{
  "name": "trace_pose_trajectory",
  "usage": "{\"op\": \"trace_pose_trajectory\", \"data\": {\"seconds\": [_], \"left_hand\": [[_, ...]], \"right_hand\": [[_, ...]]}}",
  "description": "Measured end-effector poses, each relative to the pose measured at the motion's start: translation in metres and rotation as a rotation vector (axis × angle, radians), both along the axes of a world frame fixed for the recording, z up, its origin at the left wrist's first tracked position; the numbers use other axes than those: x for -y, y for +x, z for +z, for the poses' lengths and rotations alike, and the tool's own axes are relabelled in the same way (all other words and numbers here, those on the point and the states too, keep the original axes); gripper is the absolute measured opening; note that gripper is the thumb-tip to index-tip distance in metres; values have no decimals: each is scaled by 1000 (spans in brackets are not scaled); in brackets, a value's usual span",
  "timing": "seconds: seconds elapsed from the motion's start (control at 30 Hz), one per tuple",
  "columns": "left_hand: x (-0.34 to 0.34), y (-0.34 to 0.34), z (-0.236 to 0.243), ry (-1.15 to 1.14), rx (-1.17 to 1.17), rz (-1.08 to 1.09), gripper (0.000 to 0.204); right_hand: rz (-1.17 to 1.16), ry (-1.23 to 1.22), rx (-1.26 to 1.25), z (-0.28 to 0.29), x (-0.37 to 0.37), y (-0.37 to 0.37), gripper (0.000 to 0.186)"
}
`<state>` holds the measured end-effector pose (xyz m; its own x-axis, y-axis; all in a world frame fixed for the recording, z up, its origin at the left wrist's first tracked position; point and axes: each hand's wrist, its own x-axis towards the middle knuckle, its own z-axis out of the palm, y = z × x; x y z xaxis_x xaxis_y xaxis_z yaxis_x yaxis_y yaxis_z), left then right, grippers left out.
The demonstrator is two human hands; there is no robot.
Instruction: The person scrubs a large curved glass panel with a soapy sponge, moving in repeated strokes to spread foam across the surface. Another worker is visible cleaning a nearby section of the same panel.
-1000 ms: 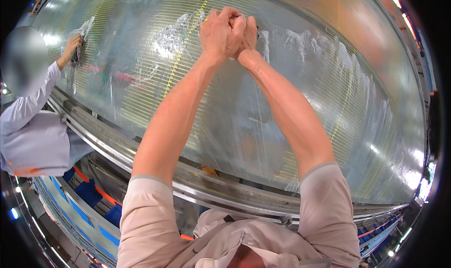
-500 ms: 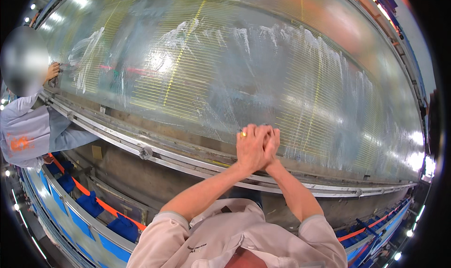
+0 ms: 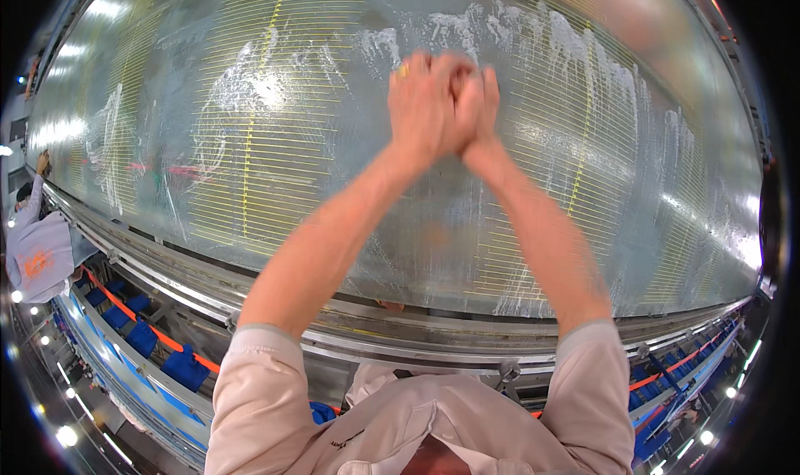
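Note:
A large glossy panel [image 3: 333, 225] with fine yellow ruled lines and smeary white residue fills most of the view. My left hand [image 3: 423, 108], a small yellow item on one finger, is closed together with my right hand [image 3: 477, 107] over the middle of the panel, with both arms stretched out. The fingers of both hands are curled and slightly blurred by motion. Whatever lies under them is hidden, so I cannot make out what they grip. White streaks [image 3: 454, 29] lie just beyond my fingertips.
A co-worker [image 3: 37, 250] in a pale shirt stands at the far left, reaching a hand [image 3: 43, 160] to the panel. A metal rail [image 3: 350, 350] runs along the near edge. Below it are blue bins [image 3: 183, 367] and orange strips [image 3: 658, 379].
My joined hands came down to the near edge half a second ago and are now back up over the middle of the panel. The co-worker appears smaller and farther left.

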<state>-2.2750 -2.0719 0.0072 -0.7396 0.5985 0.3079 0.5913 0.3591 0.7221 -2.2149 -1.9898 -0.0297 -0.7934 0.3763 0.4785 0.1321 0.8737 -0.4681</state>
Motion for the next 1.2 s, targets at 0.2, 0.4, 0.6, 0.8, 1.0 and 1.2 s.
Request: {"op": "trace_pose_trajectory", "data": {"seconds": [0.2, 0.4, 0.6, 0.8, 1.0, 1.2], "left_hand": [[-56, -68, -2, 16, 9, -45, 31], [32, 9, 4, 25, -4, -119, 24], [202, 120, 31, -28, 82, -48, 26], [275, 125, 47, -92, 125, -3, 31], [225, 28, 30, -55, 64, 75, 33], [133, -143, 6, 31, 17, 160, 27]], "right_hand": [[-148, 170, 311, 4, -48, -71, 25], [-105, -75, 38, -4, 34, 17, 22], [-8, -219, 355, 4, 210, 125, 44], [37, 24, 318, 19, 275, 127, 15], [89, 153, 144, 7, 222, 16, 11], [133, 192, -66, 1, 127, -166, 11]]}}
